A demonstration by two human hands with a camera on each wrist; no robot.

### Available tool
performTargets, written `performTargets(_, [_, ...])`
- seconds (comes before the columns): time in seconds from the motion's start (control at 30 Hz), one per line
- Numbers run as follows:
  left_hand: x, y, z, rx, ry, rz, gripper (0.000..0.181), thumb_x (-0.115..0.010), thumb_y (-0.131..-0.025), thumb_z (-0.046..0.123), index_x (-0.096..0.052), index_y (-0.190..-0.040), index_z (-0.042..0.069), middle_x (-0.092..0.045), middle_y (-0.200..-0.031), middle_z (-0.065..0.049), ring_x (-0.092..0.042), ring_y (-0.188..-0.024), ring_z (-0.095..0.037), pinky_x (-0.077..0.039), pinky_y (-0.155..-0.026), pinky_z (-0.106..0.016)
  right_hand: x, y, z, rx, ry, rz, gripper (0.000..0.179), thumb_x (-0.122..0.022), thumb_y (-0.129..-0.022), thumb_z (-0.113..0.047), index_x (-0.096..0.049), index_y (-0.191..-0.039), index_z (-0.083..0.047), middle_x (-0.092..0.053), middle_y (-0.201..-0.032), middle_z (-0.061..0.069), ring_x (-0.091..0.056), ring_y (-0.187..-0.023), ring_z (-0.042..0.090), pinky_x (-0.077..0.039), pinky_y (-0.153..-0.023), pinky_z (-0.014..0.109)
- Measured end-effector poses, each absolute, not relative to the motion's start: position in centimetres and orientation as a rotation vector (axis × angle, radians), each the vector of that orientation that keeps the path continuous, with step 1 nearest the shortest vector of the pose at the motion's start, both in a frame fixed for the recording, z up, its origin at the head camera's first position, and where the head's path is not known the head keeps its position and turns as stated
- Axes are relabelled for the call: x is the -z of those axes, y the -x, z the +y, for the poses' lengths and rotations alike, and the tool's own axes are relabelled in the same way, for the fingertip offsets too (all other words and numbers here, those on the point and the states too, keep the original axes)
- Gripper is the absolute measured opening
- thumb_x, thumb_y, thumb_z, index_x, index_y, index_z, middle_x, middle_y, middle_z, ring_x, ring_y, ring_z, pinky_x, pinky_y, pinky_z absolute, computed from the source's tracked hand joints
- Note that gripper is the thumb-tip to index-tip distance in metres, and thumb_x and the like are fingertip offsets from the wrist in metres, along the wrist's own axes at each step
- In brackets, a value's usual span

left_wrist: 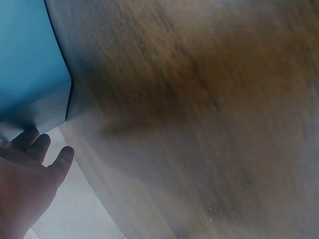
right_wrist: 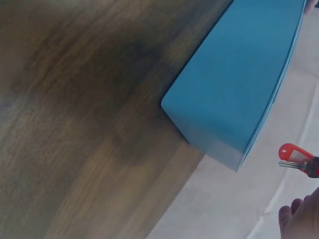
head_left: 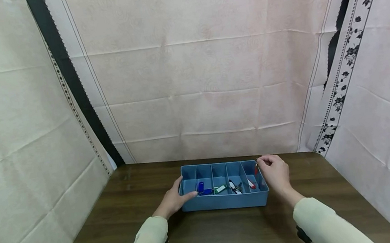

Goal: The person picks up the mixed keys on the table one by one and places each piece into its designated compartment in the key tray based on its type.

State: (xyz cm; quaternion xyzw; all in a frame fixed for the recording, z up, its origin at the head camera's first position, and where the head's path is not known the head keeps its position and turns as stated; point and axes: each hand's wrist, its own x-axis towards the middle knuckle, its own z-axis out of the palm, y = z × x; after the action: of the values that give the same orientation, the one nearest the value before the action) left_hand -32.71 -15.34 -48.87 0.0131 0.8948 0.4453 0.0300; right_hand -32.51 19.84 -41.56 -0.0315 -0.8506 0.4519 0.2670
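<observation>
A blue box split into several compartments stands on the table. My left hand rests against its left end, thumb along the front rim and fingers spread and fairly straight by the side wall. My right hand pinches a key with a red tag above the rightmost compartment, and the key's head is partly out of frame in the right wrist view. In the compartments lie blue key tags, a green key tag, keys with a black-and-white tag and a red-and-white tag.
The brown wooden table stretches out around the box. Pale cloth hangs behind the table's far edge and along both sides. The second compartment's divider stands upright like the others.
</observation>
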Motion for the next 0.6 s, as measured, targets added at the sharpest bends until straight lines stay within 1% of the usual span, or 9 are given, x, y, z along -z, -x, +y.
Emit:
performTargets(0.13, [48.9,32.7,-15.3,-1.375,-0.035,2.756,0.098,-0.072,-0.083,0.059,-0.021,-0.159,0.023,-0.032,-0.157,-0.019,-0.034,-0.139,-0.046,-0.034,-0.102,-0.069,42.0,33.4,19.9,-1.203,0.087,-2.300,0.020,-0.065,-0.094,-0.023,-0.076,-0.084,-0.009,-0.066,-0.101,0.008,-0.058,-0.093,0.024,-0.045,-0.080,0.039])
performTargets(0.3, [48.9,32.6,-15.3,-1.375,-0.042,2.758,0.096,-0.072,-0.085,0.056,-0.021,-0.158,0.022,-0.033,-0.156,-0.021,-0.034,-0.139,-0.047,-0.034,-0.102,-0.069,42.5,34.4,19.7,-1.194,0.097,-2.291,0.022,-0.065,-0.094,-0.024,-0.077,-0.086,-0.007,-0.066,-0.103,0.011,-0.059,-0.095,0.027,-0.045,-0.082,0.042])
performTargets(0.6, [48.7,32.5,-15.3,-1.387,-0.061,2.753,0.100,-0.072,-0.082,0.061,-0.022,-0.158,0.022,-0.033,-0.156,-0.021,-0.035,-0.138,-0.047,-0.035,-0.102,-0.068,43.3,35.1,19.3,-1.194,0.114,-2.321,0.024,-0.065,-0.095,-0.025,-0.076,-0.092,-0.004,-0.067,-0.107,0.015,-0.059,-0.100,0.032,-0.046,-0.087,0.048])
